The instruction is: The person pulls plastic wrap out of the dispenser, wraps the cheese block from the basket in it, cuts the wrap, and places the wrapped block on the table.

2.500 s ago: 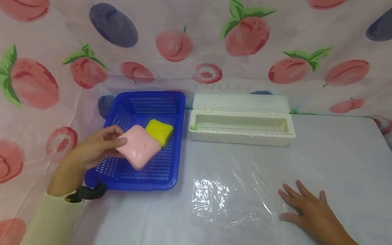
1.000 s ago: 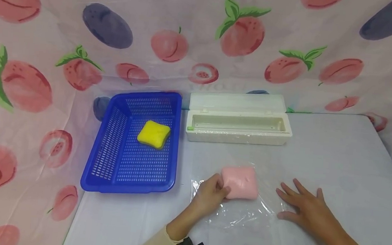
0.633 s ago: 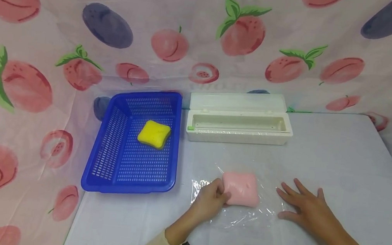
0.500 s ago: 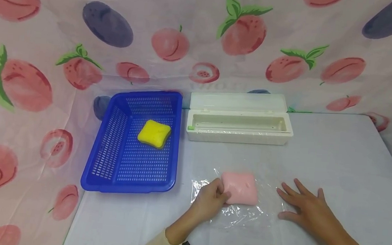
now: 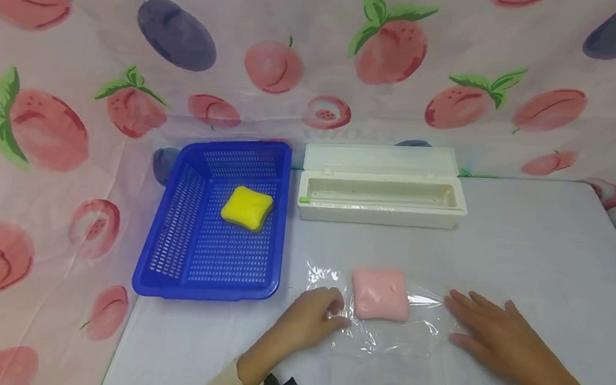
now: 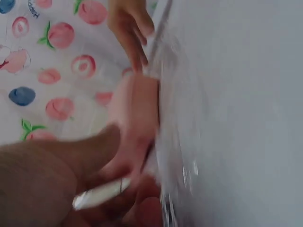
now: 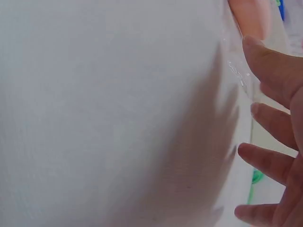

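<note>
A pink pillow-shaped sponge (image 5: pixel 381 294) lies flat on a sheet of clear cling film (image 5: pixel 422 334). Just left of the sponge is my left hand (image 5: pixel 302 320), a small gap between its thumb and loosely bent fingers, over the film's left part. The left wrist view, blurred, has the thumb in front of the pink sponge (image 6: pixel 139 106). My right hand (image 5: pixel 501 341) is at the film's right edge with fingers straight; in the right wrist view the fingers of this right hand (image 7: pixel 279 137) are spread. Whether it touches the film is unclear.
Left stands a blue perforated basket (image 5: pixel 278 257) with a yellow sponge (image 5: pixel 247 208) inside. A white cling film dispenser (image 5: pixel 383 216), lid raised and a green slider at its left end, sits at the back of the white table (image 5: pixel 545 250). Fruit-print cloth (image 5: pixel 223 32) hangs behind.
My left hand brought the pink sponge from over the basket, laid it on the film, then let go and drew slightly left. My right hand's fingers have come closer together.
</note>
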Tool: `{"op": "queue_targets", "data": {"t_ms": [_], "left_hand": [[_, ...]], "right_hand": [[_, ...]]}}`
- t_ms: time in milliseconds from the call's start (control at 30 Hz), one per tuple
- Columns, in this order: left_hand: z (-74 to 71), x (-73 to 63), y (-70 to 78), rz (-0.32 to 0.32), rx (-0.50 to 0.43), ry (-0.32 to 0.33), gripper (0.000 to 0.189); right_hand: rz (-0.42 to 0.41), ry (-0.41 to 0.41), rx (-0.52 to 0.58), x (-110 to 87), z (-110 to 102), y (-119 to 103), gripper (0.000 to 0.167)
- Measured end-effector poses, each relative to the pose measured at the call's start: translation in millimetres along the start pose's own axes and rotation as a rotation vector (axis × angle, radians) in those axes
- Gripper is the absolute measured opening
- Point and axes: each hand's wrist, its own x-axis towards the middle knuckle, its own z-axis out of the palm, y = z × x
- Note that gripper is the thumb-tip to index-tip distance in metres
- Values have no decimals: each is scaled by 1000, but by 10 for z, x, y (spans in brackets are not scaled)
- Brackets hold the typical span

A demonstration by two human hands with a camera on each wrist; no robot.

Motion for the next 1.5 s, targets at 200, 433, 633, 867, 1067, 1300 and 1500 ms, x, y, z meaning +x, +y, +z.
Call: {"op": "queue_targets", "data": {"t_ms": [200, 433, 633, 867, 1067, 1300, 1500], "left_hand": [[-186, -235, -246, 239, 151, -192, 28], [-199, -262, -332, 329, 221, -229, 37], [-185, -246, -344, 339, 236, -236, 34], [-161, -250, -381, 384, 137, -174, 9], [-192, -269, -390, 337, -95, -82, 5], [-139, -218, -263, 108, -193, 130, 7], [-55, -100, -192, 11, -156, 256, 11]], "right_hand": [[-260, 380, -60, -70, -26, 8, 51], [-502, 396, 11, 26, 132, -55, 36], [-517, 351, 19, 75, 213, -69, 34], [-487, 347, -13, 82, 219, -97, 30], [-421, 335, 2, 24, 121, -118, 34], [-309, 312, 14, 66, 6, -195, 28], [-210, 299, 62, 187, 45, -223, 22]]}}
